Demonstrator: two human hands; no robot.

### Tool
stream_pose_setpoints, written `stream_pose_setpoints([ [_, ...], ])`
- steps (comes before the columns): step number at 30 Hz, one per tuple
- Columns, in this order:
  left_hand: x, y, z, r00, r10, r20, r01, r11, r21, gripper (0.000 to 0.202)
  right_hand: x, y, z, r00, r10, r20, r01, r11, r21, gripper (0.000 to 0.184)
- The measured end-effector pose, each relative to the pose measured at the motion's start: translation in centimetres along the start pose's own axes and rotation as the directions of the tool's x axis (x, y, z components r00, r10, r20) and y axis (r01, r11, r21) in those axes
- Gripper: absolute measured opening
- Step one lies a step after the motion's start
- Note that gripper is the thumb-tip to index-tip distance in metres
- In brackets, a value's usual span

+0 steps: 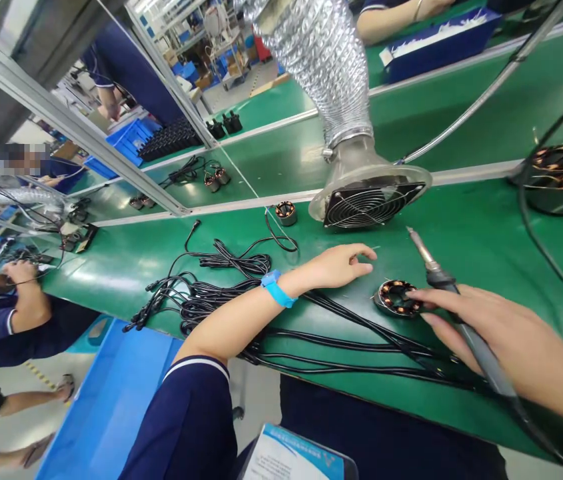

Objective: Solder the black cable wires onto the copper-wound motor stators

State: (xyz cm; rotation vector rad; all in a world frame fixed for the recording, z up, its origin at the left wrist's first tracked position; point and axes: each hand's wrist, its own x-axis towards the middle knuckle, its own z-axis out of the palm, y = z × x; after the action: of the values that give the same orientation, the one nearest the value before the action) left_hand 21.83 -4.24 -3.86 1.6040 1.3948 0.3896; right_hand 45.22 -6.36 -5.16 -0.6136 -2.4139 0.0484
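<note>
On green bench [481, 240], one stator [397, 298], two hands [481, 333]

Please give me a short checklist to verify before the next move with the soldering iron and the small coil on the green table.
1. Right hand holds the soldering iron: ok.
2. Iron tip points up, clear of the coil and fingers: ok.
3. Coil lies flat on the green table, right fingertips touching it: ok.
4. Left hand is empty, resting beside the coil, away from the tip: ok.
5. Black cables lie under the left arm, near the coil: not ok.
6. Extraction fan running: cannot tell.
</note>
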Motion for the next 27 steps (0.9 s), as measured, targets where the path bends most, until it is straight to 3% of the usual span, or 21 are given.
stream_pose_setpoints([
  [4, 0.0, -0.5, -0.4, 0.989, 0.026, 0.146, -0.025, 1.000, -0.008, 0.015, 0.4, -1.0, 0.2, 0.987, 0.161, 0.019, -0.160, 0.986, -0.050, 0.038],
  [7, -0.3, -1.0, -0.9, 0.968, 0.001, 0.250, 0.059, 0.971, -0.232, 0.015, 0.1, -1.6, 1.2, 0.977, 0.204, 0.053, -0.204, 0.979, 0.000, 0.052],
  [10, -0.6, -0.6, -0.6, 0.949, -0.022, 0.316, 0.174, 0.869, -0.463, 0.032, -0.3, -1.8, 2.4, 0.969, 0.239, 0.065, -0.243, 0.968, 0.065, 0.049],
  [13, -0.7, 0.3, 0.3, 0.947, -0.014, 0.320, 0.206, 0.791, -0.577, 0.047, -0.8, -1.6, 3.1, 0.952, 0.300, 0.067, -0.306, 0.945, 0.114, 0.046],
  [15, -0.8, 0.6, 0.8, 0.957, -0.009, 0.291, 0.182, 0.799, -0.573, 0.044, -1.0, -1.2, 3.3, 0.939, 0.337, 0.075, -0.344, 0.931, 0.119, 0.048],
  [18, -1.0, 0.4, 0.9, 0.974, 0.026, 0.226, 0.084, 0.883, -0.462, 0.034, -1.3, -0.7, 3.1, 0.911, 0.405, 0.074, -0.411, 0.905, 0.111, 0.056],
  [22, -1.4, -0.4, 0.5, 0.951, 0.049, 0.304, 0.032, 0.967, -0.253, 0.019, -1.6, -0.3, 3.0, 0.878, 0.474, 0.064, -0.478, 0.871, 0.112, 0.062],
  [27, -1.5, -0.2, 0.4, 0.957, 0.032, 0.290, 0.031, 0.977, -0.210, 0.008, -1.7, -0.4, 3.1, 0.867, 0.492, 0.073, -0.498, 0.859, 0.121, 0.063],
])
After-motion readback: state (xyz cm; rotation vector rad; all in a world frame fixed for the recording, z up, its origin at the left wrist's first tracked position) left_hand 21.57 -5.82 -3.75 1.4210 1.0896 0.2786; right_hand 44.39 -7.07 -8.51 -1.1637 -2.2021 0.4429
